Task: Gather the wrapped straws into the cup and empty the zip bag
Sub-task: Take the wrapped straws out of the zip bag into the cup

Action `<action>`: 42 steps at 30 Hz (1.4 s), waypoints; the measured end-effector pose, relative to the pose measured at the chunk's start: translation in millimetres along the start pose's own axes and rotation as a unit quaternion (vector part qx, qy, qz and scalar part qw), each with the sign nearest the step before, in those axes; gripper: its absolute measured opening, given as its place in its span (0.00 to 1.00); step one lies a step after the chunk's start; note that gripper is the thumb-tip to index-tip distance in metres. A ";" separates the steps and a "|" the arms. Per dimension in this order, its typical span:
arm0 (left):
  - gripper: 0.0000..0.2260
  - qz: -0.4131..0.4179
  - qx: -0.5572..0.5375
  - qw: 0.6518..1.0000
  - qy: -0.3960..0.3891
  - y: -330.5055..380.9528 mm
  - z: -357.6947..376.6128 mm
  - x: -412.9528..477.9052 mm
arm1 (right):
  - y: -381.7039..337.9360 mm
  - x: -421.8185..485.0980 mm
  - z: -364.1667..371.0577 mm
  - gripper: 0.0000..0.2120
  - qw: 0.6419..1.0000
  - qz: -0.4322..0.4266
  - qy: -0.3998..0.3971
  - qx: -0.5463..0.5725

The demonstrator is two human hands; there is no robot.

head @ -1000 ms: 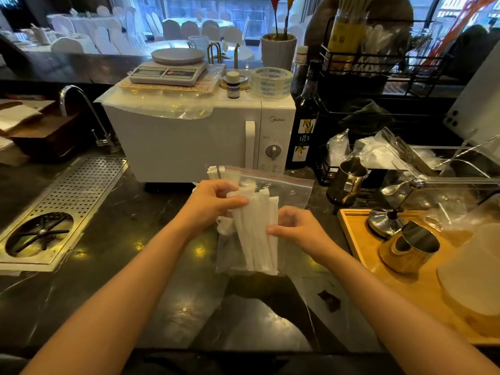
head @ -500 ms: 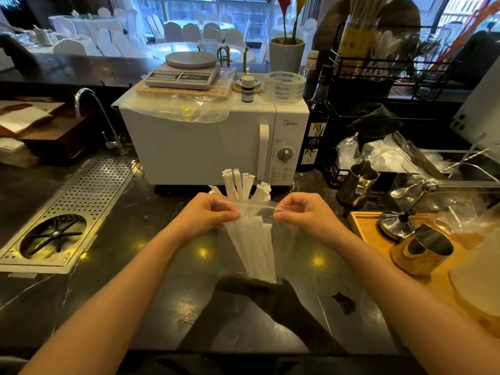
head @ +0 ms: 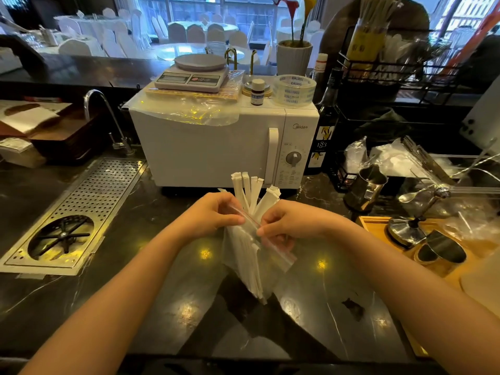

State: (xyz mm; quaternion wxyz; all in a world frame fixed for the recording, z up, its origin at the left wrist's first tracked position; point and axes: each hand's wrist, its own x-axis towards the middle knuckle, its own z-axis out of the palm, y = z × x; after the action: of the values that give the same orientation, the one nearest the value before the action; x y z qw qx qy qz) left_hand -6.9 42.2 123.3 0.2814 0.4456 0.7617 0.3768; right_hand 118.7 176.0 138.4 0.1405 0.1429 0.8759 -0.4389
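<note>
A clear zip bag (head: 270,255) with a red-lined zip strip hangs upright over the dark counter, held between both hands. My left hand (head: 213,215) pinches the left side of its mouth. My right hand (head: 286,223) pinches the right side, and the zip strip folds down to the right below it. A bundle of white wrapped straws (head: 251,190) stands in the bag, tops fanning out above the opening. A shiny metal cup (head: 439,250) lies tilted on the wooden tray (head: 378,226) at the right.
A white microwave (head: 216,147) stands right behind the hands. A perforated drain grate (head: 75,212) sits at the left by a tap. A metal pitcher (head: 365,185), spoon, lid and plastic bags crowd the right side. Dark counter (head: 189,307) lies below the bag.
The bag went from tilted with the straws gripped to hanging upright by its mouth. My hands have since drawn closer together, and the zip strip now folds down on the right.
</note>
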 end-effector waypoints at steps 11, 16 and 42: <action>0.13 -0.017 0.063 0.970 0.232 -12.7 7.0 -23.7 | -3.8 11.3 16.3 0.14 0.995 -0.007 0.047 0.093; 0.21 -0.111 -0.084 0.989 0.042 -4.8 11.9 -28.8 | -9.4 14.2 27.7 0.15 0.991 -0.031 0.064 0.113; 0.14 -0.051 -0.304 0.949 -0.067 -11.9 26.8 -40.1 | -8.8 7.2 50.4 0.07 0.959 -0.055 0.000 0.279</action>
State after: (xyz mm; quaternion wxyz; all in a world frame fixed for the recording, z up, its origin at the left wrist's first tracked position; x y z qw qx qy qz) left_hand 25.8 11.3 102.3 0.4730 0.3238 0.6118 0.5450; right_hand 114.9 131.1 113.1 0.0710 0.1281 0.7251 -0.6729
